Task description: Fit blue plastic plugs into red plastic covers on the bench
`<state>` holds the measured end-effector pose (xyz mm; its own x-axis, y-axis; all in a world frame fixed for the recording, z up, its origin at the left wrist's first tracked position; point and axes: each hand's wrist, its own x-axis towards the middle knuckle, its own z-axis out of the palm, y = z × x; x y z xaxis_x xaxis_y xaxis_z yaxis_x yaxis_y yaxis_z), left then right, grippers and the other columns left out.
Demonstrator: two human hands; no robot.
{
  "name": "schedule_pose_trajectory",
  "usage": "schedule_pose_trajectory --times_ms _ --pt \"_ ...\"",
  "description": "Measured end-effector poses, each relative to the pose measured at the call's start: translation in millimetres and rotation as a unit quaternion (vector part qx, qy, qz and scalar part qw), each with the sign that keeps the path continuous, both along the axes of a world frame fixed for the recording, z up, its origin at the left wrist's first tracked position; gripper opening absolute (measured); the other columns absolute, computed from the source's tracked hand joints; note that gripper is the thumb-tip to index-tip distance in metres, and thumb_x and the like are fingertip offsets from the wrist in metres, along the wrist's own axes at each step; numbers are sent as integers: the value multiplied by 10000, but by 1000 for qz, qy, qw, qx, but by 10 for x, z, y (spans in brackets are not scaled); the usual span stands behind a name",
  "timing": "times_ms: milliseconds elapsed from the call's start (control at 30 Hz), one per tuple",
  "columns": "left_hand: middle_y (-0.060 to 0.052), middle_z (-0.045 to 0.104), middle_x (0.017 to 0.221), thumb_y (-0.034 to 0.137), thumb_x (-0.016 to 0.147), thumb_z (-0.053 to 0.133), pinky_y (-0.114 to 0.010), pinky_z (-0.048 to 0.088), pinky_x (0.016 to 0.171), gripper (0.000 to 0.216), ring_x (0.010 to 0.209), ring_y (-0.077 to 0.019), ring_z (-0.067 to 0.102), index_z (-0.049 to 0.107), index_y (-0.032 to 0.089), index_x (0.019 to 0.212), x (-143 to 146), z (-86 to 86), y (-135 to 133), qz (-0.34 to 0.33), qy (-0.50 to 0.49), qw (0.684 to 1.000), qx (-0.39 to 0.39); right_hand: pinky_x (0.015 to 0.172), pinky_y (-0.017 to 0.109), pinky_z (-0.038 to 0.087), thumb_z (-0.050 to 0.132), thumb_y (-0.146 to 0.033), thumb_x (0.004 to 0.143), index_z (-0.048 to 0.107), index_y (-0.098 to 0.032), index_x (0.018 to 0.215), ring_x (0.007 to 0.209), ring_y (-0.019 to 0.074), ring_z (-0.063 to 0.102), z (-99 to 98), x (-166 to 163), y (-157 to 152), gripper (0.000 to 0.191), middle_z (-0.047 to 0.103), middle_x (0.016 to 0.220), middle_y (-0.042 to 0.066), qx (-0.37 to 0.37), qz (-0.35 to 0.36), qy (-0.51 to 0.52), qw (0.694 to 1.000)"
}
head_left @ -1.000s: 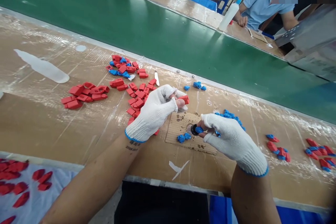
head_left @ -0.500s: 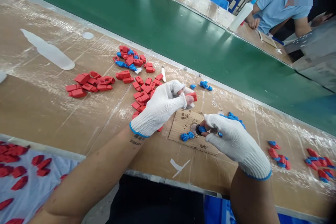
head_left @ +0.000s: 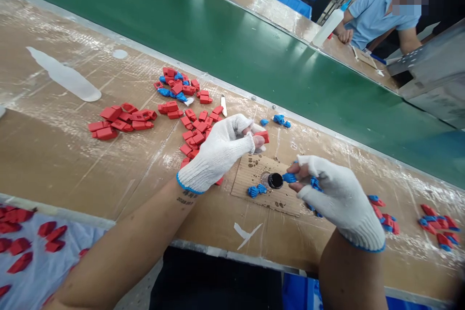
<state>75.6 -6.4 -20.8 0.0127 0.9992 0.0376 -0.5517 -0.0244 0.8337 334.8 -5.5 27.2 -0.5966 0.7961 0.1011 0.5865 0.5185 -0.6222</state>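
White gloves with bare fingertips cover both hands. My left hand (head_left: 232,145) pinches a small red block-like piece (head_left: 262,136) between thumb and fingers. Held at the fingertips of my right hand (head_left: 325,191) is a small ridged blue piece (head_left: 289,178), just right of a small round pot (head_left: 275,180) with a dark inside. The pot stands on a stained cardboard square (head_left: 241,179). Two or so blue pieces (head_left: 256,190) lie on the cardboard left of the pot. More blue pieces (head_left: 315,184) are partly hidden behind my right hand.
Loose red pieces (head_left: 196,131) lie beyond my left hand, with another red pile (head_left: 121,120) farther left. Joined red-and-blue pieces (head_left: 438,225) are at the right. A green belt (head_left: 218,34) runs behind the table. Across it, a person in light blue (head_left: 378,14) sits near a white bottle (head_left: 331,26).
My right hand has moved right with the blue piece, away from the pot's mouth, so the pot's dark inside now shows. My left hand keeps the red piece nearly in place.
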Motion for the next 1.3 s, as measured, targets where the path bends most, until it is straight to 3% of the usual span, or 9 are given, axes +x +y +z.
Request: schedule_pose_trajectory --times_ms 100,200,333,633,800,967,1167,1300 --pt "-26 735 855 288 746 943 -295 582 691 393 718 -130 669 564 184 746 21 17 -25 -19 22 1000 1 675 358 566 776 -155 884 631 -275 911 853 217 684 36 40 -12 190 734 983 29 -6 -67 150 986" --pt "-15 729 866 235 759 924 -296 610 718 328 753 -144 705 646 186 925 86 32 -74 -43 20 999 -12 764 395 608 802 -156 857 681 -308 991 977 244 682 24 -17 -25 237 709 1008 31 -1 -105 309 945" --pt "-46 750 924 262 844 873 -316 646 776 315 786 -155 733 709 167 1096 185 36 -168 -90 24 995 -29 856 408 599 793 -182 877 676 -313 986 1025 238 648 -60 -144 -71 206 678 1006 33 -15 -110 406 907" --pt "-75 770 773 553 913 827 -293 580 660 420 717 -198 734 758 162 1049 241 -9 -273 -158 96 983 19 841 467 652 804 -338 952 607 -275 950 995 261 713 -168 -261 -182 207 689 1012 44 -49 -90 419 902" --pt "-59 759 796 481 871 881 -272 576 651 364 710 -186 737 712 176 971 275 8 -285 -164 52 985 5 868 494 678 836 -325 944 614 -266 962 995 264 751 -182 -304 -209 230 703 1032 44 -81 -70 437 893" --pt "-46 734 802 437 831 917 -260 545 603 358 672 -156 683 691 181 939 304 53 -286 -147 43 988 3 855 461 674 805 -227 961 642 -282 1022 1000 249 763 -206 -306 -230 182 707 1069 30 -66 -53 439 895" --pt "-33 723 849 316 812 905 -263 523 577 278 679 -147 640 662 202 887 316 73 -300 -97 95 990 28 835 455 664 786 -185 959 622 -280 1021 979 253 751 -230 -292 -248 200 701 1058 39 -17 -55 361 931" --pt "-45 719 916 238 868 823 -298 581 678 161 771 -171 674 679 209 934 281 12 -318 -64 202 974 82 857 437 648 742 -115 956 640 -287 1035 1014 259 766 -153 -288 -236 214 706 1008 23 21 -44 309 950"
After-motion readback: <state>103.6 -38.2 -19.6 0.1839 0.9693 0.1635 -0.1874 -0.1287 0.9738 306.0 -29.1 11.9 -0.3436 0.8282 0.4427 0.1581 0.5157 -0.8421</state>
